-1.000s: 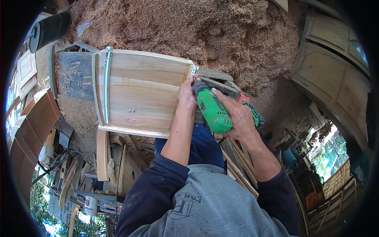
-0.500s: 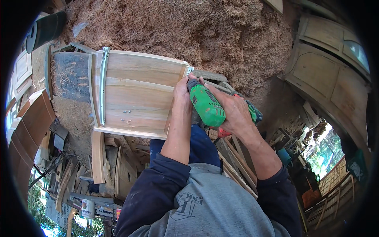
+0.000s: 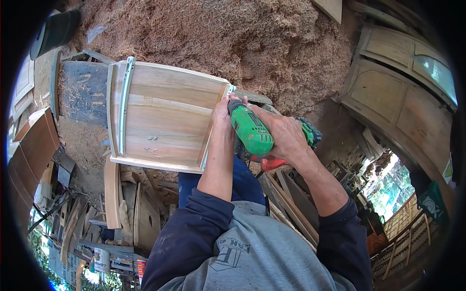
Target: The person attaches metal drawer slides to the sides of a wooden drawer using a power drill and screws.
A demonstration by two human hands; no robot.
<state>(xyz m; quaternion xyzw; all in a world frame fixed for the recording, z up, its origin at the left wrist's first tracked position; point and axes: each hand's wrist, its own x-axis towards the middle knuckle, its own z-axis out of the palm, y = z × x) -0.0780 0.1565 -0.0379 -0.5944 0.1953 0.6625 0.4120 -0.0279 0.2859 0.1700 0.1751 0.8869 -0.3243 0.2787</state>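
My right hand is wrapped round the grip of a green cordless drill. The drill's nose points away from me at the far right corner of a wooden drawer, where the end of a pale metal drawer slide shows. Against that same side, my left hand is closed beside the drill's chuck. What its fingers pinch is hidden. A second metal slide runs along the drawer's left side. Several small screws lie on the drawer's panel. The drill bit's tip is out of sight.
Wood shavings heap up beyond the drawer. A red handle-like thing is below the drill. Wooden door panels lean at the right. Offcut boards lie at the near left, and a dark plank sits left of the drawer.
The view has shifted slightly, so the drawer and surroundings sit a little further left. Both hands and the drill stay at the same corner; more of the red handle-like thing shows.
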